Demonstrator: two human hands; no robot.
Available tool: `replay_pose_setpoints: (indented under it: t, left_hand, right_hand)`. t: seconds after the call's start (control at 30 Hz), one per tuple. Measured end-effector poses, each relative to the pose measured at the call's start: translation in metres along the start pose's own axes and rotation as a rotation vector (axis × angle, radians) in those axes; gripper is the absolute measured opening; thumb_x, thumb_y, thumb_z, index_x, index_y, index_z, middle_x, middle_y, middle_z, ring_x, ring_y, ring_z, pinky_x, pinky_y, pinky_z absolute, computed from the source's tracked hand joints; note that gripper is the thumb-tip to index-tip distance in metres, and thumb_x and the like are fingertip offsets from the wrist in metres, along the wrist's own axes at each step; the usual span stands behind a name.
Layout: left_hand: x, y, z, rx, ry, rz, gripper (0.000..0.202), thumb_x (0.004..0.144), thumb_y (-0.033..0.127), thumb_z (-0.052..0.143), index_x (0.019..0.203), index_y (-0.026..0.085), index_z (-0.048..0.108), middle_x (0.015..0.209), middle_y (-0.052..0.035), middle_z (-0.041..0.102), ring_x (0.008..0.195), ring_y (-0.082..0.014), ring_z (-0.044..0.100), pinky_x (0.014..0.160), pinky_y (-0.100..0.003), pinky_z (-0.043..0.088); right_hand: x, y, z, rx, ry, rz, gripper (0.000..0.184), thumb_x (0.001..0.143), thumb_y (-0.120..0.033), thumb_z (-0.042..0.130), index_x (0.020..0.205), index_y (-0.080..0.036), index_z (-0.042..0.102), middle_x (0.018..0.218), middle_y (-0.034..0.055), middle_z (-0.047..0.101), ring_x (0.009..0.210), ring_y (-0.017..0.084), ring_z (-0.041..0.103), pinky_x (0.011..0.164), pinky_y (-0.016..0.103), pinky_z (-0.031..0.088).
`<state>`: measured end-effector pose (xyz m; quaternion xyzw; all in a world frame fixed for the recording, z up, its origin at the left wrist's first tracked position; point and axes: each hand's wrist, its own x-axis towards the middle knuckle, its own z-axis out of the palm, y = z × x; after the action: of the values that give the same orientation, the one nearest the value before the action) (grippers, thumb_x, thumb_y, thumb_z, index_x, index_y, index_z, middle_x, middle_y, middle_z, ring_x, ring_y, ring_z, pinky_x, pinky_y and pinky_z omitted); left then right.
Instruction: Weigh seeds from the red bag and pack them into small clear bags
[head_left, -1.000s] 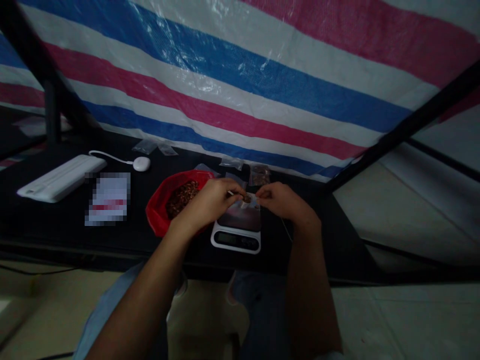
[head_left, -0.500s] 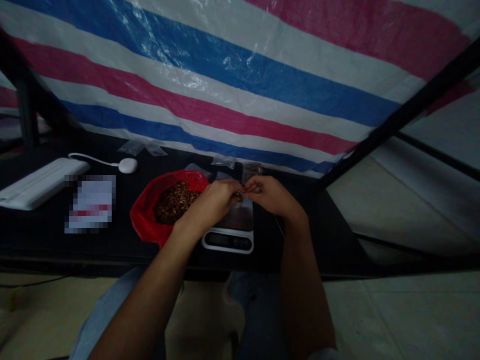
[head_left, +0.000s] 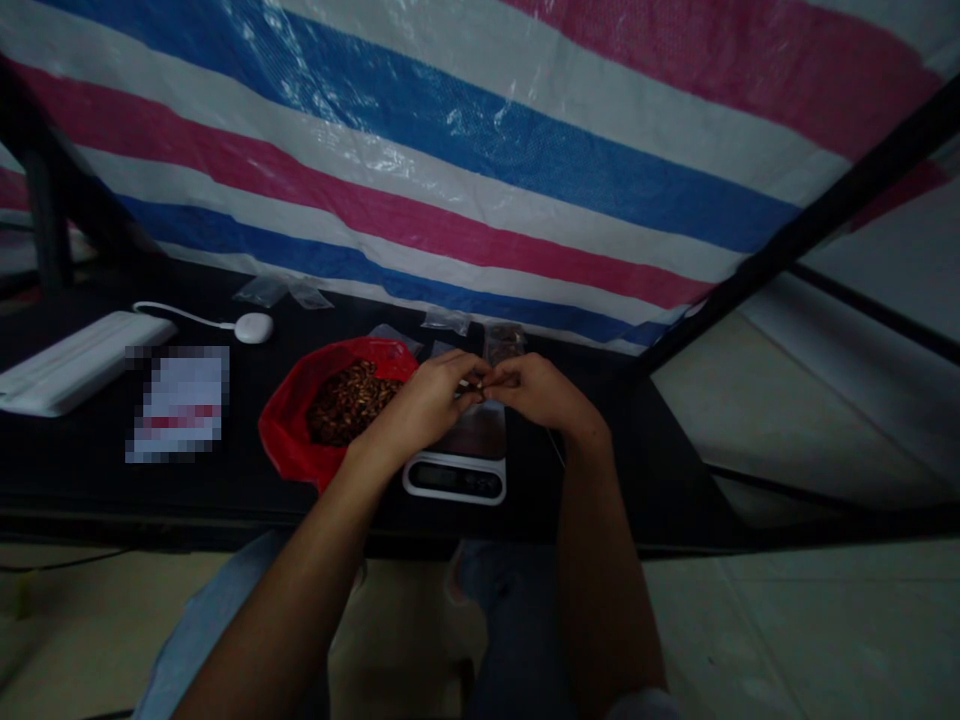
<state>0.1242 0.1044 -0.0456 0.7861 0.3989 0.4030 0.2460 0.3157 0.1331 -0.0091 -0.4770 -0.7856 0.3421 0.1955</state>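
Note:
My left hand [head_left: 421, 404] and my right hand [head_left: 538, 392] meet fingertip to fingertip above a small white kitchen scale [head_left: 456, 470]. Both pinch the top edge of a small clear plastic bag [head_left: 475, 386] with brownish contents, most of it hidden by my fingers. Just left of my left hand, a red plastic bag [head_left: 289, 430] lies open on the black table [head_left: 90, 470], full of brown seeds or dried bits [head_left: 346, 395].
Several small clear bags [head_left: 447, 321] lie along the table's back edge under a striped blue, pink and white tarp [head_left: 465, 170]. A white flat device [head_left: 71, 360] with a cable and round puck [head_left: 253, 327] sits far left, beside a blurred paper [head_left: 178, 402].
My hands have drawn together above the scale, so the small bag's mouth is now pinched between both. The view has shifted slightly to the right.

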Motion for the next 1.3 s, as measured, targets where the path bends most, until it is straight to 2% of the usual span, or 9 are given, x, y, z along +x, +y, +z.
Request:
replay_pose_setpoints:
  t: [0.23,0.47,0.53,0.63,0.73,0.83,0.93,1.07,1.3]
  left_hand:
    - [-0.004,-0.001,-0.001,-0.03,-0.012,-0.031,0.034,0.09,0.008,0.066,0.123,0.017,0.068,0.124,-0.0096,0.074,0.113,-0.0238,0.071,0.1,-0.039,0.056]
    - [-0.005,-0.002,-0.01,-0.04,0.035,-0.063,0.04,0.089,0.013,0.069,0.129,0.018,0.067,0.129,-0.0106,0.073,0.115,-0.0246,0.071,0.101,-0.039,0.056]
    - [-0.008,-0.004,-0.019,0.037,0.036,-0.084,0.037,0.091,0.014,0.064,0.128,0.018,0.069,0.128,-0.0101,0.074,0.116,-0.0247,0.071,0.102,-0.038,0.055]
    - [-0.012,-0.007,-0.03,0.21,-0.036,-0.169,0.038,0.093,0.011,0.057,0.128,0.018,0.07,0.126,-0.0118,0.076,0.116,-0.0277,0.071,0.101,-0.038,0.054]
    - [-0.015,-0.01,-0.032,0.358,-0.119,-0.265,0.039,0.094,0.013,0.055,0.129,0.019,0.07,0.119,-0.0132,0.078,0.111,-0.0307,0.073,0.095,-0.038,0.054]
    - [-0.015,-0.011,-0.029,0.436,-0.146,-0.296,0.035,0.097,0.019,0.053,0.125,0.021,0.073,0.112,-0.0126,0.079,0.104,-0.0309,0.075,0.089,-0.036,0.055]
    - [-0.013,-0.007,-0.029,0.372,-0.089,-0.26,0.032,0.098,0.021,0.054,0.123,0.021,0.073,0.113,-0.0119,0.079,0.104,-0.0289,0.075,0.091,-0.036,0.055]
    - [-0.008,0.004,-0.028,0.114,0.034,-0.142,0.032,0.097,0.022,0.062,0.127,0.021,0.071,0.115,-0.0068,0.08,0.106,-0.0228,0.075,0.095,-0.032,0.055]
    - [-0.004,0.002,-0.005,0.042,-0.049,-0.043,0.033,0.096,0.015,0.062,0.127,0.021,0.071,0.112,-0.0048,0.081,0.108,-0.022,0.075,0.098,-0.035,0.056]
  right_hand:
    - [0.0,0.002,-0.001,0.009,0.002,-0.031,0.017,0.087,-0.009,0.065,0.094,-0.015,0.08,0.094,0.0077,0.082,0.086,0.017,0.076,0.081,0.027,0.056]
    - [0.001,0.002,-0.001,-0.009,-0.01,-0.04,0.014,0.088,-0.012,0.065,0.087,-0.015,0.078,0.09,0.006,0.081,0.084,0.017,0.074,0.079,0.027,0.054]
    - [0.0,0.0,-0.002,-0.018,0.021,-0.044,0.015,0.09,-0.014,0.063,0.088,-0.016,0.078,0.091,0.0063,0.08,0.085,0.017,0.073,0.079,0.026,0.053]
    - [-0.001,-0.002,-0.004,-0.016,0.102,-0.042,0.017,0.091,-0.013,0.06,0.091,-0.015,0.077,0.094,0.0062,0.079,0.084,0.016,0.071,0.078,0.026,0.051]
    - [0.0,-0.003,-0.004,-0.005,0.147,-0.029,0.017,0.091,-0.014,0.059,0.093,-0.014,0.076,0.093,0.0066,0.078,0.081,0.016,0.069,0.075,0.026,0.05]
    - [0.0,-0.003,-0.004,-0.001,0.157,-0.025,0.016,0.092,-0.017,0.059,0.091,-0.015,0.075,0.089,0.0055,0.077,0.079,0.016,0.068,0.072,0.026,0.049]
    - [-0.001,-0.003,-0.006,0.01,0.174,-0.03,0.015,0.092,-0.019,0.06,0.09,-0.016,0.074,0.089,0.0048,0.077,0.079,0.016,0.068,0.072,0.026,0.049]
    - [-0.002,0.0,-0.008,-0.016,0.199,-0.025,0.015,0.092,-0.019,0.06,0.091,-0.015,0.075,0.092,0.0061,0.078,0.08,0.016,0.069,0.073,0.027,0.049]
    - [0.0,0.006,-0.011,-0.066,0.235,0.006,0.016,0.093,-0.017,0.061,0.092,-0.016,0.077,0.092,0.0064,0.08,0.082,0.017,0.072,0.074,0.027,0.05]
